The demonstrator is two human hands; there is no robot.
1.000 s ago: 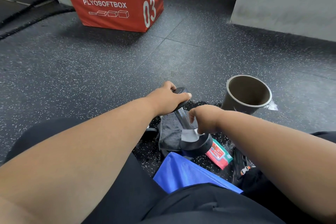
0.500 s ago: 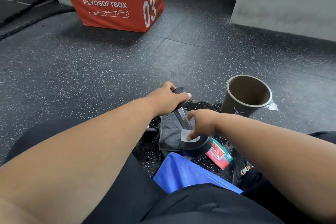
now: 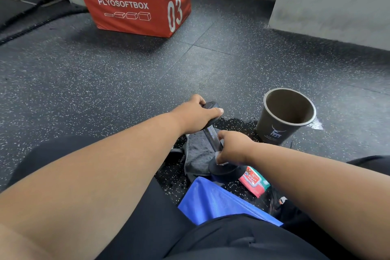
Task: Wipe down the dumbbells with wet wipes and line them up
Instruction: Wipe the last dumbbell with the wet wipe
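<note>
Head view: left hand (image 3: 195, 113) grips dumbbell (image 3: 213, 135) top, right hand (image 3: 231, 148) lower.

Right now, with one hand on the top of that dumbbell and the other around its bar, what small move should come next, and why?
Probably slide the right hand with its wet wipe up the chrome handle. The left hand steadies the dumbbell by its upper end, and the wipe sits low by the bottom weight, so the handle above looks unwiped.

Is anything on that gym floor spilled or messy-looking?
Yes: a dark wet-looking patch spreads on the floor beside the paper cup, around the dumbbell. The cup itself stands upright.
</note>
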